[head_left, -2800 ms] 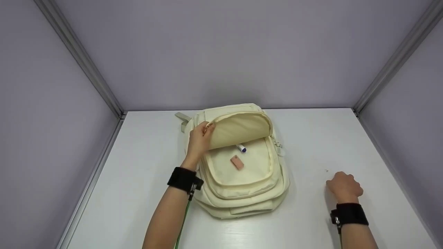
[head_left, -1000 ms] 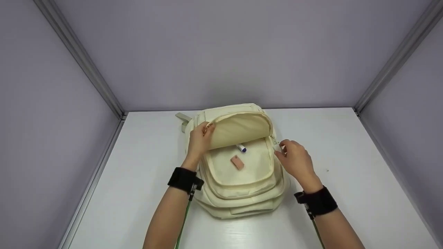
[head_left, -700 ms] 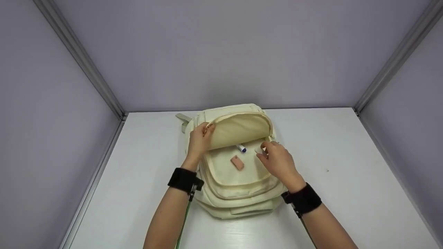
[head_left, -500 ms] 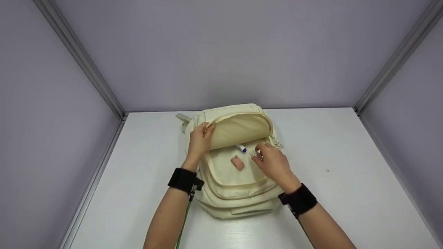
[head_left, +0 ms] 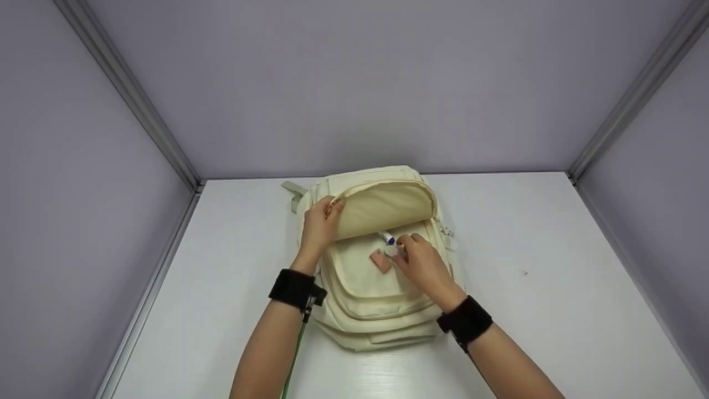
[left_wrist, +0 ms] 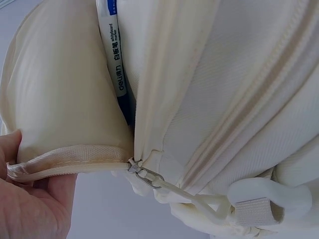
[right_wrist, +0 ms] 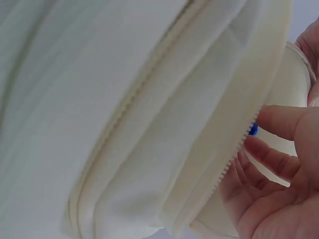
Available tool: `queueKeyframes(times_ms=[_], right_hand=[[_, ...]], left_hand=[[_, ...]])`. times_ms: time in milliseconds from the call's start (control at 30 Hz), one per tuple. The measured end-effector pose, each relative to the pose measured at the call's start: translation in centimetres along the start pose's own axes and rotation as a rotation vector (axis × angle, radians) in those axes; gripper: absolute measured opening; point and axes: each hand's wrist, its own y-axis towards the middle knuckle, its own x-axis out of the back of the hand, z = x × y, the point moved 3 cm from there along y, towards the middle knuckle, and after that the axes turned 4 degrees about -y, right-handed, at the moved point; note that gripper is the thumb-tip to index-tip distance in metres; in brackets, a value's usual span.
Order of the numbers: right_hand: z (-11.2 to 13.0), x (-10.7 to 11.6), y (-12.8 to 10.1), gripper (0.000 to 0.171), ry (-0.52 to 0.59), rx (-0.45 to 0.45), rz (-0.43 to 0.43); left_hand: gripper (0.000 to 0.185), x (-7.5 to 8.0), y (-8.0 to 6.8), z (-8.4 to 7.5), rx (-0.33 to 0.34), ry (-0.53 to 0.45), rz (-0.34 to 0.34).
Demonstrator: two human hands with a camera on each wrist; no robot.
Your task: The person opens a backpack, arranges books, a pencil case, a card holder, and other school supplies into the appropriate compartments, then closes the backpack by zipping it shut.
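A cream backpack (head_left: 382,302) lies flat on the white table (head_left: 554,266). My left hand (head_left: 327,213) grips the edge of its opened flap (head_left: 388,205) and holds it up; the left wrist view shows the flap's hem between my fingers (left_wrist: 30,199). Inside the pocket lie a white marker with a blue end (head_left: 386,238) and a pink eraser (head_left: 380,260). My right hand (head_left: 400,248) is over the pocket, pinching a small white object (head_left: 391,250) just right of the eraser. The marker (left_wrist: 115,59) shows under the flap, and its blue end (right_wrist: 253,130) beside my right fingers (right_wrist: 279,164).
Grey partition walls (head_left: 354,83) close in the table at the back and both sides. A zipper slider with a white pull (left_wrist: 149,177) hangs at the flap's corner. Black bands (head_left: 293,288) sit on both wrists.
My right hand left the table's right side, came in over the backpack and moved left into the open pocket with the small white object. The left hand has stayed on the flap.
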Motion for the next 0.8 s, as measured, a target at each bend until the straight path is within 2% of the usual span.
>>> queueKeyframes(times_ms=[100,367,467,567,700,800], right_hand=[[-0.1,0.3,-0.1,0.021,0.028,0.011,-0.021],[-0.6,1.9,-0.5,0.020,0.048,-0.004,-0.007],[-0.8,3.0,-0.5,0.021,0.025,0.000,-0.067],[-0.9,4.2,-0.3,0.026,0.009,-0.004,-0.167],[-1.2,5.8,0.0,0.042,0.018,-0.017,-0.299],[-1.4,6.4,0.2,0.053,0.026,-0.010,-0.338]], left_hand=[[0.025,-0.1,0.0,0.0,0.003,-0.002,0.001],[0.024,-0.2,-0.2,0.1,-0.004,-0.025,-0.006],[0.023,-0.1,-0.4,0.0,-0.010,-0.049,0.004],[0.020,0.1,-0.7,0.0,-0.017,-0.079,0.022],[0.017,0.4,-1.1,0.0,-0.041,-0.116,0.059],[0.017,0.6,-1.6,0.0,-0.072,-0.137,0.107]])
